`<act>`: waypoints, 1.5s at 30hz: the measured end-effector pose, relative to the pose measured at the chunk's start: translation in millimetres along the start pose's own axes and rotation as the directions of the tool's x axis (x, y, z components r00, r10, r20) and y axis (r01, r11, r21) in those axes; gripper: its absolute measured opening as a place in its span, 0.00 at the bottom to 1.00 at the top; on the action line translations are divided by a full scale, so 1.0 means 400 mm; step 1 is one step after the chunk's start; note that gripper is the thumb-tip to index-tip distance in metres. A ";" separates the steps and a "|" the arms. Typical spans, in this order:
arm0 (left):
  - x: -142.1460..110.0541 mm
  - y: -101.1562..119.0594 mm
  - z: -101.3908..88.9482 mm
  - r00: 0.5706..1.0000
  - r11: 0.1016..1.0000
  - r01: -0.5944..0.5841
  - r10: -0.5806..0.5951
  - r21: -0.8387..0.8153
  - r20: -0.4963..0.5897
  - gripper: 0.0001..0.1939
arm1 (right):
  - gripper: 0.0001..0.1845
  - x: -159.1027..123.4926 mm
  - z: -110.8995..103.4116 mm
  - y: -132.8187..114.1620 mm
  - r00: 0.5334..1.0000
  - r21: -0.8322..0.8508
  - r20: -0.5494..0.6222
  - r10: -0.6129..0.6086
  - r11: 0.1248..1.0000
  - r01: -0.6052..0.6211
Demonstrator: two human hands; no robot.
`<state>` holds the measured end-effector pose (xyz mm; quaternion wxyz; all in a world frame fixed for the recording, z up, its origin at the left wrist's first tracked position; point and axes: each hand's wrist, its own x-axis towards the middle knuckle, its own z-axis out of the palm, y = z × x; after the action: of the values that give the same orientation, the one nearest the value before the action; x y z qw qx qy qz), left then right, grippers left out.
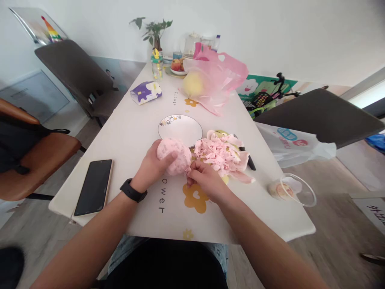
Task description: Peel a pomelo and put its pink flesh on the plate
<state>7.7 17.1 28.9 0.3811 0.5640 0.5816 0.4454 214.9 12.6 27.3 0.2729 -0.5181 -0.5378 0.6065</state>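
A round pomelo (173, 146), stripped of its outer rind and covered in pink pith, rests in my left hand (152, 165), whose fingers wrap its left side with the thumb across the front. My right hand (207, 179) pinches at the pith on the lower right side of the fruit. Just beyond my right hand lies a heap of torn pink peel (221, 154), with some greenish-yellow outer skin showing. Behind the pomelo is a white plate (180, 126) with a dark rim, partly covered by the fruit. A black knife handle (251, 162) sticks out from behind the peel.
A phone (94, 186) lies at the table's left edge, a clear plastic cup (290, 190) at the right. Farther back are a purple tissue pack (146, 92), a pink plastic bag (221, 76) holding a yellow round fruit, and a jar (157, 67). Chairs flank the table.
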 end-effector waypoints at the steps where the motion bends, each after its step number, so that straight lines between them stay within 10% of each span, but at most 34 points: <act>1: 0.000 -0.002 -0.001 1.000 1.000 0.004 -0.004 -0.013 0.003 0.34 | 0.10 -0.001 -0.003 0.007 1.000 0.052 0.019 -0.004 0.999 0.003; 15: -0.003 0.000 0.005 0.999 0.999 -0.030 0.031 0.029 -0.010 0.33 | 0.10 0.021 0.023 -0.005 0.986 0.238 -0.042 0.160 0.960 -0.146; 27: 0.002 -0.016 -0.002 1.000 1.000 -0.004 0.004 -0.025 0.001 0.35 | 0.13 -0.005 0.021 0.011 0.997 0.476 0.067 0.030 0.878 -0.059; 45: 0.005 -0.013 -0.004 0.999 0.999 0.035 -0.035 -0.018 -0.005 0.36 | 0.13 0.014 0.067 -0.018 0.981 0.337 -0.153 0.118 0.940 -0.061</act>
<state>4.2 19.1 24.7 0.3924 0.5491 0.5884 0.4453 186.8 9.5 29.0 0.3731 -0.5392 -0.3788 0.6531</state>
